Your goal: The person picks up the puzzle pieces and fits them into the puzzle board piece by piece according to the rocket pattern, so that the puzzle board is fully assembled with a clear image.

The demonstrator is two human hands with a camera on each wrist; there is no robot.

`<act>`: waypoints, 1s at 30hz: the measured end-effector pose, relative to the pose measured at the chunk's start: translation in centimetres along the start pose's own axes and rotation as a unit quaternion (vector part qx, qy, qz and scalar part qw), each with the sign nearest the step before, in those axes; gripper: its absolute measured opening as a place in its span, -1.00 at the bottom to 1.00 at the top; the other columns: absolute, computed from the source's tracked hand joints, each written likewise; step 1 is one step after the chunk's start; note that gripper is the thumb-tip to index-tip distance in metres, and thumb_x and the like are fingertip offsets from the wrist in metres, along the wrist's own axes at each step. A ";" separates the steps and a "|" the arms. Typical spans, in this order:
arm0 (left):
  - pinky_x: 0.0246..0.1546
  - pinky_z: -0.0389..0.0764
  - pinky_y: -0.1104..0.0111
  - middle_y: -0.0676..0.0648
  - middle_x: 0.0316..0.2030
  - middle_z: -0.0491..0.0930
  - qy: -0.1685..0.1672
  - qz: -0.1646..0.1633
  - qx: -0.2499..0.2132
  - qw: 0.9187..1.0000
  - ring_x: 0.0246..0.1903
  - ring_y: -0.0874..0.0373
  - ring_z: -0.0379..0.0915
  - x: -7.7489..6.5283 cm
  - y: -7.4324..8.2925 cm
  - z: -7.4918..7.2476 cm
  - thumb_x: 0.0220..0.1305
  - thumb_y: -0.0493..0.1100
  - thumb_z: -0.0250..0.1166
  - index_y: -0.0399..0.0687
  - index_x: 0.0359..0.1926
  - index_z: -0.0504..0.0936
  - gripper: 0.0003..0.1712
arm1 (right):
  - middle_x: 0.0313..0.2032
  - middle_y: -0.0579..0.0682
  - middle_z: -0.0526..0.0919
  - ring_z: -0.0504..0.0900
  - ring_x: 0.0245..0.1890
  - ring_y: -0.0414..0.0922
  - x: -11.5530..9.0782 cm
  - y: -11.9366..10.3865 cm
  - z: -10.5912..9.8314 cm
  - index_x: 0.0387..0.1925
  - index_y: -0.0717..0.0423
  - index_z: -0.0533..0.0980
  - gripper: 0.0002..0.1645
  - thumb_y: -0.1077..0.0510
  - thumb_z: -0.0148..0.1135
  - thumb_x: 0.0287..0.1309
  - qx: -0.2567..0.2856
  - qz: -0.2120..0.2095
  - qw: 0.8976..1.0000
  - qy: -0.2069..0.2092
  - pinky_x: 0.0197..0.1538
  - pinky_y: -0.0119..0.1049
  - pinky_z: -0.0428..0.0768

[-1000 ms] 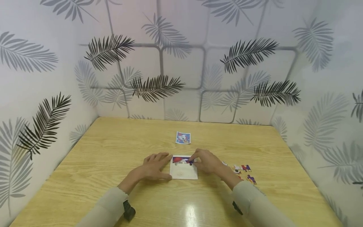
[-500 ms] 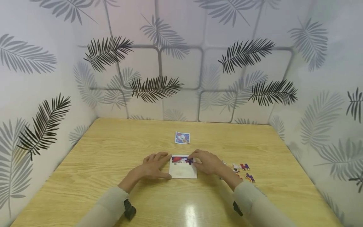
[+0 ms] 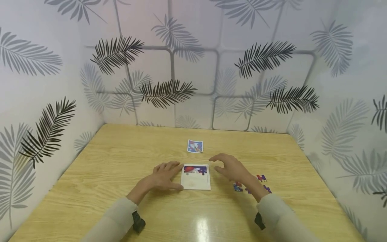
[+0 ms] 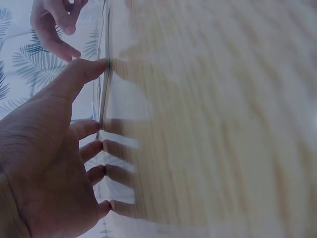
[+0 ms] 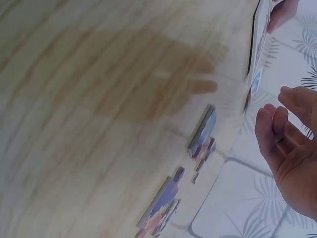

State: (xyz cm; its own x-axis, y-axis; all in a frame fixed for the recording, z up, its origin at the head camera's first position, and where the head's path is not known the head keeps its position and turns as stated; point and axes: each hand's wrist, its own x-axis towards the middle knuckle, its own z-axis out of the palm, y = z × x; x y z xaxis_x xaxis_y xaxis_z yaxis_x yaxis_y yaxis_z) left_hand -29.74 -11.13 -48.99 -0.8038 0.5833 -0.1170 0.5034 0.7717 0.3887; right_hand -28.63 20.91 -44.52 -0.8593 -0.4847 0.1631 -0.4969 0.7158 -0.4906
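"Where's the puzzle board?"

"In the lower middle of the head view, the puzzle board [image 3: 194, 182] lies flat on the worktop [image 3: 136, 141]. Joined pieces [image 3: 195, 169] fill a band along its top; the pale backing shows below."

"And the hands?"

"The left hand [image 3: 164, 177] is at the board's left side, fingers spread, forefinger at the upper left corner and thumb at the lower left. The right hand [image 3: 230, 167] is to the board's right, thumb and forefinger parted, holding nothing."

"Does the left wrist view add anything?"

"The palm, at lower left, and the thumb tip at the board's thin edge. It sees the board edge-on; the head view gives its printed face."

"What about the loose pieces [image 3: 238, 187]?"

"In the head view the right forearm partly covers them. The right wrist view has several in its lower middle, low on the worktop, with the right hand raised at the right edge, fingers loosely bent."

"Anything else?"

"A picture card [image 3: 195, 146], near the head view's centre, above the board."
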 end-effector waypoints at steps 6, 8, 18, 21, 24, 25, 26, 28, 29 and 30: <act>0.44 -0.03 -0.29 -0.11 0.62 0.01 0.000 -0.006 -0.004 1.000 0.50 -0.29 -0.03 0.2 -0.2 0.1 0.29 0.32 0.35 0.12 0.67 0.06 0.10 | 0.11 0.18 0.68 0.43 -0.53 -0.17 -0.5 0.9 -0.4 0.25 0.17 0.59 -0.55 0.28 0.31 0.35 0.000 0.005 1.000 0.006 -0.12 -0.09 0.60; 0.45 -0.04 -0.29 -0.11 0.62 0.00 -0.001 -0.005 -0.004 1.000 0.50 -0.29 -0.03 0.2 -0.1 0.0 0.29 0.31 0.35 0.12 0.67 0.05 0.10 | 0.09 0.17 0.69 0.48 -0.46 -0.21 -0.6 1.1 -0.4 0.24 0.16 0.59 -0.55 0.28 0.32 0.34 -0.003 0.007 1.000 0.008 -0.11 -0.09 0.61; 0.44 0.01 -0.29 -0.16 0.60 0.03 -0.017 -0.011 0.002 1.000 0.48 -0.29 0.01 -0.8 1.6 -1.4 0.32 0.31 0.33 0.00 0.66 0.08 0.08 | 0.08 0.17 0.69 0.64 0.09 0.18 -1.6 2.4 -0.7 0.23 0.18 0.59 -0.52 0.32 0.36 0.28 -0.005 0.011 1.000 0.001 0.19 0.18 0.58; 0.44 0.01 -0.29 -0.16 0.60 0.03 -0.019 -0.012 0.002 1.000 0.48 -0.30 0.01 -0.8 1.6 -1.5 0.32 0.31 0.34 0.00 0.66 0.08 0.08 | 0.06 0.18 0.69 0.65 0.00 0.15 -2.1 2.7 -1.1 0.21 0.20 0.60 -0.53 0.36 0.35 0.27 -0.003 0.020 1.000 -0.003 0.12 0.14 0.60; 0.44 -0.01 -0.29 -0.16 0.60 0.03 -0.018 -0.013 0.000 1.000 0.49 -0.30 0.00 -0.7 1.4 -1.3 0.32 0.29 0.34 0.01 0.66 0.08 0.08 | 0.03 0.18 0.68 0.63 -0.03 0.13 -2.5 3.1 -1.4 0.20 0.21 0.60 -0.54 0.39 0.32 0.27 -0.006 0.028 1.000 -0.013 0.07 0.06 0.59; 0.44 -0.02 -0.29 -0.16 0.60 0.02 -0.018 -0.014 0.000 1.000 0.49 -0.30 -0.01 -0.7 1.3 -1.2 0.32 0.29 0.34 0.02 0.66 0.07 0.08 | 0.03 0.18 0.68 0.63 -0.03 0.12 -2.6 3.1 -1.5 0.20 0.21 0.60 -0.54 0.40 0.31 0.27 -0.007 0.033 0.999 -0.017 0.06 0.05 0.59; 0.44 -0.01 -0.30 -0.15 0.60 0.03 -0.015 -0.012 0.001 1.000 0.48 -0.30 0.00 -0.6 1.0 -0.9 0.32 0.31 0.33 0.03 0.66 0.07 0.09 | 0.03 0.18 0.68 0.62 0.03 0.13 -2.7 3.2 -1.5 0.20 0.20 0.61 -0.54 0.41 0.31 0.27 -0.009 0.035 0.999 -0.020 0.06 0.04 0.60; 0.44 -0.01 -0.30 -0.16 0.60 0.03 -0.014 -0.010 0.001 1.000 0.48 -0.30 0.00 -0.6 0.9 -0.9 0.32 0.31 0.33 0.03 0.66 0.07 0.09 | 0.03 0.18 0.68 0.62 0.03 0.14 -2.8 3.3 -1.7 0.19 0.20 0.61 -0.54 0.41 0.30 0.27 -0.009 0.040 0.999 -0.023 0.02 0.00 0.60; 0.44 -0.01 -0.30 -0.16 0.60 0.03 -0.014 -0.009 0.000 1.000 0.48 -0.30 0.00 -0.6 0.8 -0.9 0.31 0.32 0.33 0.03 0.66 0.06 0.09 | 0.02 0.18 0.68 0.62 0.03 0.14 -2.9 3.4 -1.7 0.19 0.20 0.62 -0.54 0.42 0.30 0.26 -0.006 0.044 0.999 -0.023 -0.01 -0.03 0.60; 0.43 -0.01 -0.30 -0.16 0.60 0.03 -0.015 -0.009 0.000 1.000 0.48 -0.30 0.00 -0.7 0.9 -0.9 0.31 0.32 0.33 0.02 0.66 0.07 0.10 | 0.02 0.19 0.68 0.63 0.00 0.12 -3.0 3.4 -1.7 0.18 0.21 0.62 -0.54 0.43 0.29 0.25 -0.004 0.044 0.999 -0.024 -0.05 -0.07 0.60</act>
State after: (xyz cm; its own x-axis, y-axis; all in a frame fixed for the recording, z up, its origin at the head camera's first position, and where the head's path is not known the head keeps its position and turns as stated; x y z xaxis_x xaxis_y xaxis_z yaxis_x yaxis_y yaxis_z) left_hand -29.07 -11.09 -47.71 -0.8026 0.5770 -0.1513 0.4893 0.7819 0.3862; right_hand -27.97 25.69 -45.20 -0.8931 -0.4431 0.0782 -0.4208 0.7610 -0.4938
